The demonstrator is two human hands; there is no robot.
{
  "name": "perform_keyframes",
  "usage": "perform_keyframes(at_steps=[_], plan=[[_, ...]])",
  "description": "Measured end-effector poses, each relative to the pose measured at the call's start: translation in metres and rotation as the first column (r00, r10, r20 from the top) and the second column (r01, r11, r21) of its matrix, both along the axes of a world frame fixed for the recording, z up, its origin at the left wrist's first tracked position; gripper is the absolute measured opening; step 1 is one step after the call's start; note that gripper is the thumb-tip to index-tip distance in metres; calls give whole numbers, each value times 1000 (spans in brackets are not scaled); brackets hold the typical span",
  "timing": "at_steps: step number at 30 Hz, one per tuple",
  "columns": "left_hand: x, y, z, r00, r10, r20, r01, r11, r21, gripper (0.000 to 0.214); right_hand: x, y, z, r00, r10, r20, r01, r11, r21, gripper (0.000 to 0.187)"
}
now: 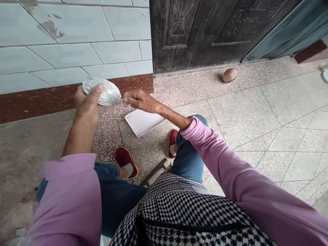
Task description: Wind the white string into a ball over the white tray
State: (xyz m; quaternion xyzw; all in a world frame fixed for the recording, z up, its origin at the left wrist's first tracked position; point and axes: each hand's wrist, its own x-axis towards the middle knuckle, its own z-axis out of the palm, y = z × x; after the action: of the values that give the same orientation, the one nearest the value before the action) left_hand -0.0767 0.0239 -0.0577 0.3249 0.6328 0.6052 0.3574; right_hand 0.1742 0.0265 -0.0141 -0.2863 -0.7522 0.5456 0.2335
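Observation:
My left hand (87, 102) is closed around a silvery grey ball of wound thread (104, 91), held up in front of the wall. My right hand (139, 100) is pinched at the ball's right end, fingers pressed together on the thread coming off it. Both forearms stick out of pink sleeves. I am seated, with blue trousers and red shoes (125, 160) below the hands. A white rectangular tray (145, 121) lies on the floor under my right hand.
A pale tiled wall (71, 51) with a red-brown skirting stands at the left. A dark carved door (205, 30) is ahead, with a small round brown object (230, 74) on the floor before it. Tiled floor stretches to the right. A checkered bag (184, 212) rests on my lap.

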Motion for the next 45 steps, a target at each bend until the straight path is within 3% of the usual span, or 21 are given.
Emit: perform_keyframes(at_steps=[2,6,11,17,20,25,29,33,35,40,45], plan=[[6,-1,-3,987,21,-162,-45,989,-143,68,6,6,6,998,-43,-35,40,996,-81,62],[20,-6,-14,899,-176,-402,36,942,-333,67,16,12,11,989,-125,-80,101,963,-252,66],[38,-23,-50,803,-308,-510,36,880,-474,67,36,9,18,934,-337,-114,271,881,-388,64],[55,-67,-113,779,-408,-475,44,792,-608,61,89,3,40,900,-409,-148,362,893,-267,76],[63,-83,-138,758,-470,-453,43,729,-684,61,116,-1,52,850,-511,-124,474,847,-240,75],[67,-90,-165,694,-559,-453,55,669,-742,65,170,-6,67,730,-662,-169,641,749,-169,66],[69,-89,-184,670,-607,-427,83,633,-770,63,222,2,64,711,-673,-203,681,731,-41,81],[76,-84,-202,670,-627,-398,129,626,-769,69,249,6,60,695,-651,-306,646,752,-132,74],[81,-81,-208,683,-620,-386,149,635,-758,77,248,3,64,704,-636,-316,625,766,-148,74],[84,-73,-207,732,-549,-403,141,701,-699,82,216,-14,82,744,-639,-197,637,767,-80,102],[74,-48,-174,762,-466,-450,125,788,-603,39,168,-22,78,730,-665,-155,632,744,-216,64]])
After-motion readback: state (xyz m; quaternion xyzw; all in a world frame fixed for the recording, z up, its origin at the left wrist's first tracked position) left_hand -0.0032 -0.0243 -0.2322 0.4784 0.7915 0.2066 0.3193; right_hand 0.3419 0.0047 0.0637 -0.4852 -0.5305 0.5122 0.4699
